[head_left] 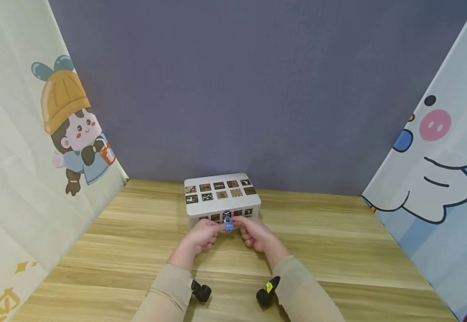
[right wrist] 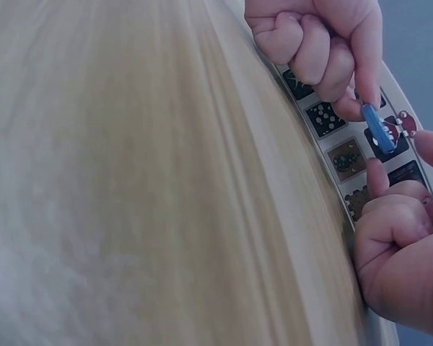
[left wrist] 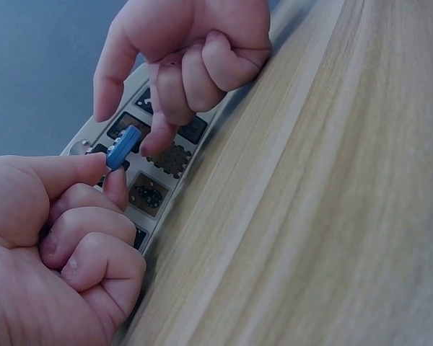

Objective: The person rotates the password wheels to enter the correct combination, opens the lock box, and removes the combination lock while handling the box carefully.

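While the left hand (head_left: 204, 235) pinches a padlock (head_left: 228, 224), the right hand (head_left: 255, 233), forefinger and thumb apart, partly hides the box (head_left: 213, 206)

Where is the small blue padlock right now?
In the head view, the small blue padlock is below centre, at the front of the white rectangular box, pinched by the left hand, with the right hand close on its other side.
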A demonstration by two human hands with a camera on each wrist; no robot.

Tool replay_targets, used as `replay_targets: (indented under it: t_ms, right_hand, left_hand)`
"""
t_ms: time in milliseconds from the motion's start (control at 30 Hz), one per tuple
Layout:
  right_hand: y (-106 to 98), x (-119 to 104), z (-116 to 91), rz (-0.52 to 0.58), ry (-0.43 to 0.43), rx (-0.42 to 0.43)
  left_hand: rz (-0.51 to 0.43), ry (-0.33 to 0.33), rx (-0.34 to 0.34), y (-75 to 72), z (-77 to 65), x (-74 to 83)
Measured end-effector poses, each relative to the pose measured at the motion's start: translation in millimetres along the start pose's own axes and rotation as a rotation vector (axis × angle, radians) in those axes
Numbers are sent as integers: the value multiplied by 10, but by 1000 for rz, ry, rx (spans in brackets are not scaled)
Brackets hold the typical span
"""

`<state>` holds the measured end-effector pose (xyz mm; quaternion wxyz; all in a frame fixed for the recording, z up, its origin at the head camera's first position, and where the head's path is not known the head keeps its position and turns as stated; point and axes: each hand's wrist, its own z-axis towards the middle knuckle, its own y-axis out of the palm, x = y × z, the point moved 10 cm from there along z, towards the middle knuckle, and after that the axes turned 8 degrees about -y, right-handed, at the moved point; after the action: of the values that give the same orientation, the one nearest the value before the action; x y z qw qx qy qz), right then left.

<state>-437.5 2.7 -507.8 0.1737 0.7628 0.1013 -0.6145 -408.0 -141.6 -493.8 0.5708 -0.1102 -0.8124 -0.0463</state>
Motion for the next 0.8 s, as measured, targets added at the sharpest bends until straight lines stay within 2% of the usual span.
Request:
replay_targets:
  t_ms: [800]
  right_hand:
    - [104,-3,1,27,-2,-37]
  left_hand:
    - [-31,-13,-24,31,21,-14]
